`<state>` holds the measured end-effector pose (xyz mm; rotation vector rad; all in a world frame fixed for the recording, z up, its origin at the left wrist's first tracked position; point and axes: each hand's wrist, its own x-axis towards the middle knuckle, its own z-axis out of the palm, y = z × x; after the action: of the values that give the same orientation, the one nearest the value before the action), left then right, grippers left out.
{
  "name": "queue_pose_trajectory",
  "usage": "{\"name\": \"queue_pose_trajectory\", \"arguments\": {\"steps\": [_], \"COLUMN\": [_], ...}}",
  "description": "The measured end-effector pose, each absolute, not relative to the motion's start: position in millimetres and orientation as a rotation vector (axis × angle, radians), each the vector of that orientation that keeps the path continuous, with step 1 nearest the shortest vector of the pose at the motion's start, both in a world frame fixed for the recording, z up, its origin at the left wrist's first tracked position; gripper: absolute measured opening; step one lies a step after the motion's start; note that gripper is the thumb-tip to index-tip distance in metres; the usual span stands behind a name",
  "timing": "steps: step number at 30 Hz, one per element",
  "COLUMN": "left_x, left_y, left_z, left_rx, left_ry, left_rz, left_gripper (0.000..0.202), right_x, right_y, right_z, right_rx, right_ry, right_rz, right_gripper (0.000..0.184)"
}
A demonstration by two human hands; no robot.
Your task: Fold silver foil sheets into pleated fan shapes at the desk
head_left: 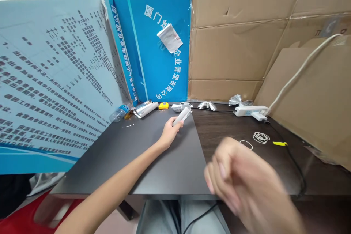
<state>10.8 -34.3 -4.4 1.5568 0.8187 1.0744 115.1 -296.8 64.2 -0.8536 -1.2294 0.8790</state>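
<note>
My left hand [170,131] is closed around a flat silvery-white bundle of strips [182,116], held just above the grey part of the desk. The bundle's far end splits into thin layered edges. Close to the camera, my right hand [236,175] is raised over the desk's front edge, its fingers curled in and blurred by motion. Whether anything lies inside those fingers is hidden. Beyond the left hand lie a crumpled silver bundle [181,107] and a fanned silver tuft [207,106]. Another fringed silver tuft [240,100] rests by the power strip.
At the back are a plastic bottle [119,113], a silver-white roll [146,109] and a yellow tape measure [163,105]. A white power strip [251,111] with cables stands right, near white elastic loops [261,138] and a yellow tag [280,143]. Cardboard panels [227,44] border the desk.
</note>
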Motion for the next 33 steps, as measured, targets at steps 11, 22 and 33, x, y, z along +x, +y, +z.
{"name": "queue_pose_trajectory", "arguments": {"steps": [11,22,33], "left_x": [9.4,11.9,14.3], "left_y": [-38.1,-36.3,-37.7], "left_z": [3.2,1.3,-5.6], "left_rx": [1.473,1.413,1.555], "left_ry": [0.754,0.639,0.635], "left_rz": [1.136,1.066,1.043], "left_gripper": [0.057,0.051,0.051], "right_x": [185.7,183.4,179.6], "right_y": [-78.4,-80.0,-88.4], "right_z": [5.9,-2.8,2.1], "right_rx": [-1.275,-1.02,-0.907], "right_ry": [-1.21,-1.113,-1.042], "right_rz": [0.492,0.892,1.007], "right_gripper": [0.04,0.054,0.065]}}
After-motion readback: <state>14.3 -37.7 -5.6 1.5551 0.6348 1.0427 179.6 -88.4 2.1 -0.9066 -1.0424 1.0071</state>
